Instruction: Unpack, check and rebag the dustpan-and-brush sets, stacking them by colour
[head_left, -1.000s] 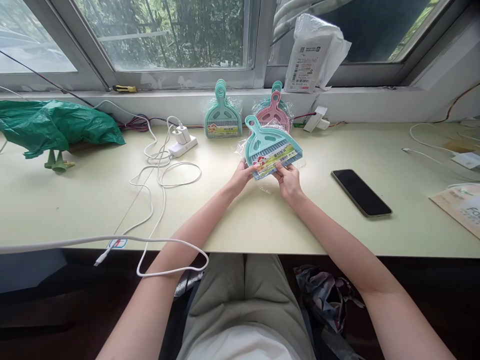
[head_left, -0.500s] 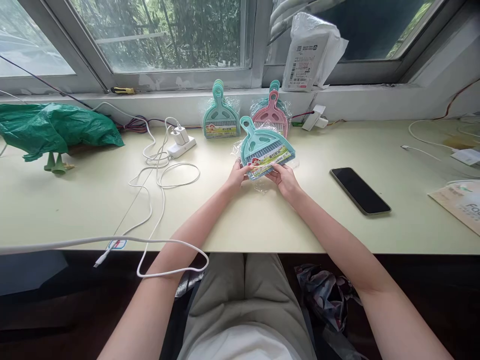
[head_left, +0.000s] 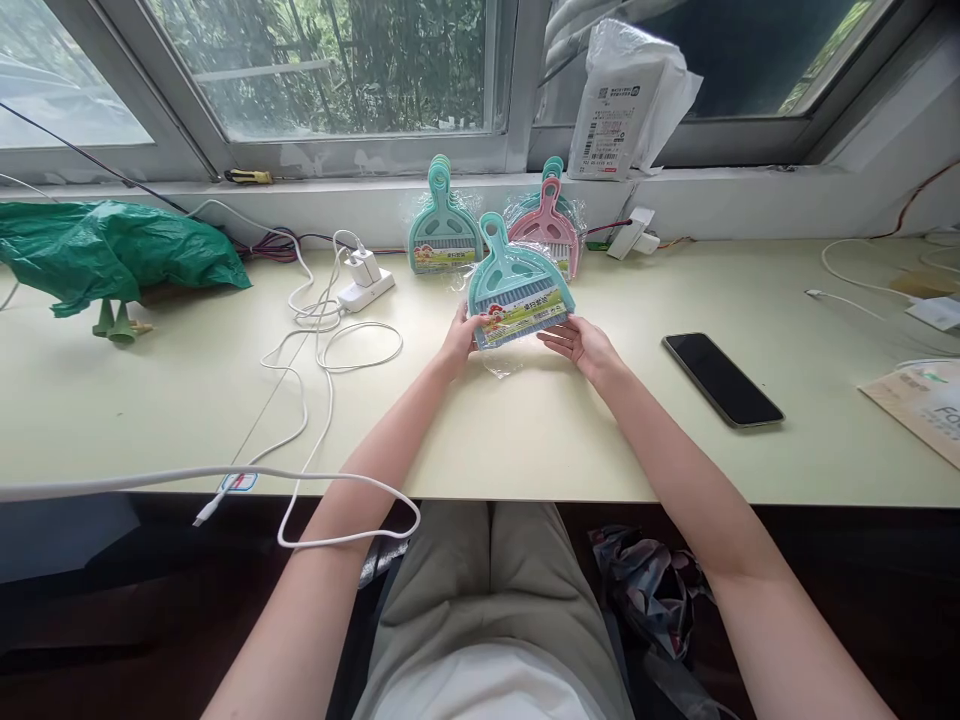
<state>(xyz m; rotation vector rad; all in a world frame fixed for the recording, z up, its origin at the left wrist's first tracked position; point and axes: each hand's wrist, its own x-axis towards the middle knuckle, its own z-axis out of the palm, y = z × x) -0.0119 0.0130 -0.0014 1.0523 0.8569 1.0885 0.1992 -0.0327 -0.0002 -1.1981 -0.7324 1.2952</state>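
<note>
Left hand (head_left: 454, 345): fingers closed on the lower left corner of a wrapped teal dustpan set (head_left: 523, 308), thumb on its front. Right hand (head_left: 591, 350): fingers extended and parted, loosely placed at the set's lower right corner, thumb at the edge; cannot tell how much it supports. Set is tilted, handle up toward the far edge, printed label facing the person. Clear wrap trails below it. It sits over the middle of the surface (head_left: 525, 440), nearer the far edge than the near one; contact with the surface unclear.

Just beyond, along the far edge: a pink dustpan set (head_left: 550, 222), partly hidden by the held one, teal pieces behind it; to its left, a teal dustpan stack (head_left: 444, 246), handles up. A white plug block (head_left: 631, 236) at the far edge, right of the pink set.

Right of the hands, well apart, a dark phone (head_left: 723, 380) lies flat. Printed packet (head_left: 916, 408) at the right edge.

Left side: power strip (head_left: 367, 290) near the far edge; white cable (head_left: 360, 371) looped on the surface. Green plastic bag (head_left: 127, 250) toward the far left corner. On the window sill, a white wrapped package (head_left: 619, 110) stands upright.
</note>
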